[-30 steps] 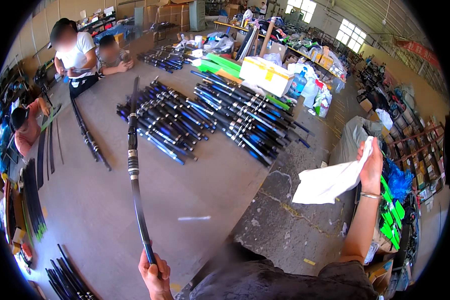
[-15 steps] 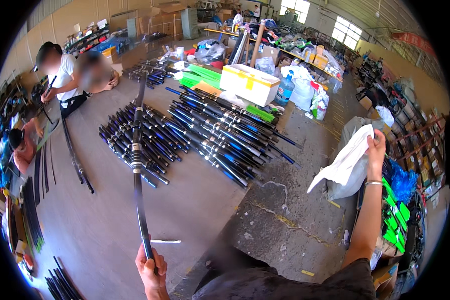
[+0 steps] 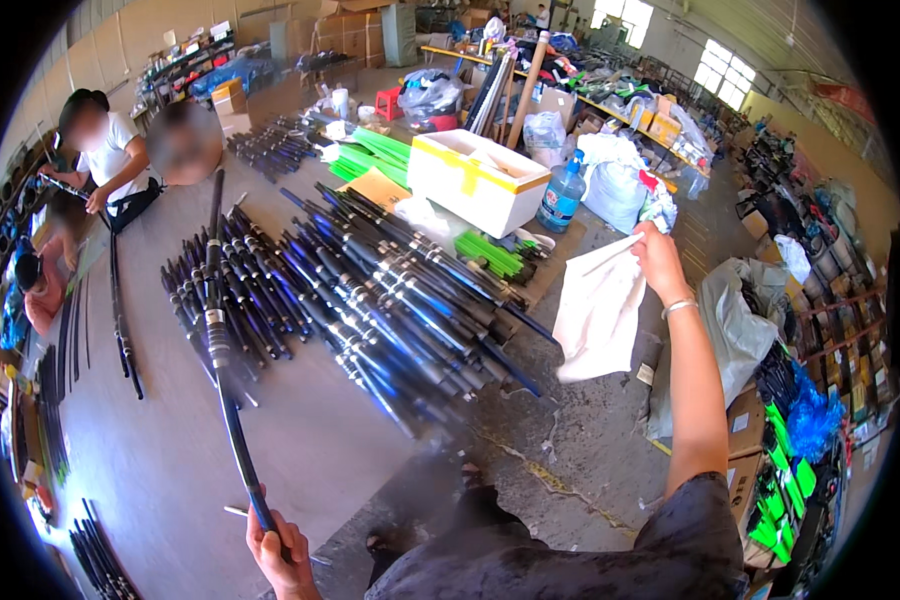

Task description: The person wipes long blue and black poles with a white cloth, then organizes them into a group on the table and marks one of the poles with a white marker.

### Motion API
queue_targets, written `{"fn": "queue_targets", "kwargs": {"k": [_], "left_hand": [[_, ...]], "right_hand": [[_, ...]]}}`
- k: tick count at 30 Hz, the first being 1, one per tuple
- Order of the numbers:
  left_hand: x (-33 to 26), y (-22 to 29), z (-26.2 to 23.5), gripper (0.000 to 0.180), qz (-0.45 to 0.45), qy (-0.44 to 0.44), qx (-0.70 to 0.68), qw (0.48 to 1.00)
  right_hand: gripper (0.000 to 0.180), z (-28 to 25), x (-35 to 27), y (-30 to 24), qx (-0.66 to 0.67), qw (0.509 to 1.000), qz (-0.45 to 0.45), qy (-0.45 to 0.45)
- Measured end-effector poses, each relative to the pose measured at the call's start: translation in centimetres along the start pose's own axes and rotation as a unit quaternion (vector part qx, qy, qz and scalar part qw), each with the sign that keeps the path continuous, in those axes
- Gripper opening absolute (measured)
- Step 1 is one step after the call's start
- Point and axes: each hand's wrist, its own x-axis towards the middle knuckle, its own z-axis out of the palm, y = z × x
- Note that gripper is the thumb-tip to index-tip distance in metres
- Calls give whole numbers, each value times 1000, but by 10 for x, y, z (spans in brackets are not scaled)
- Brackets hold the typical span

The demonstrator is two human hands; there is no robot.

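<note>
- Hands first: my left hand [image 3: 280, 548] wraps the butt of a long black rod [image 3: 218, 350], fingers curled tight around it, so the slim, glossy shaft stands out over the concrete floor [image 3: 170, 450], clear for handling.
- My right hand [image 3: 660, 262] pinches the top corner of a soft white cloth [image 3: 598, 312], letting it hang limp at arm's length.
- Beyond, dark blue-banded rods [image 3: 370, 290] lie fanned in a heap beside a white foam box [image 3: 475, 180].

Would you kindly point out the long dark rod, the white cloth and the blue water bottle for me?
long dark rod [image 3: 217, 340], head view, on the silver band partway up its shaft.
white cloth [image 3: 598, 315], head view, on the middle of the hanging fabric.
blue water bottle [image 3: 562, 198], head view, on its body.
</note>
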Motion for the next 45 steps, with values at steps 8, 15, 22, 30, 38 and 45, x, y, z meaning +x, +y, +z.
{"fn": "queue_targets", "kwargs": {"k": [8,15,22,30,38,45], "left_hand": [[-8,-51,100,79,28,79,26,996],[-15,-78,120,38,-22,156,48,986],[-9,-86,167,77,22,214,54,975],[2,-84,188,80,21,173,36,984],[3,-89,202,81,9,137,11,990],[-11,-86,206,80,-11,122,-4,992]], "right_hand": [[15,50,147,45,-210,970,-118,43],[18,112,254,98,-141,951,-258,94],[22,143,315,123,-162,948,-275,9],[28,148,309,132,-179,936,-301,50],[26,156,306,122,-205,940,-272,32],[19,160,302,119,-202,951,-233,19]]}}
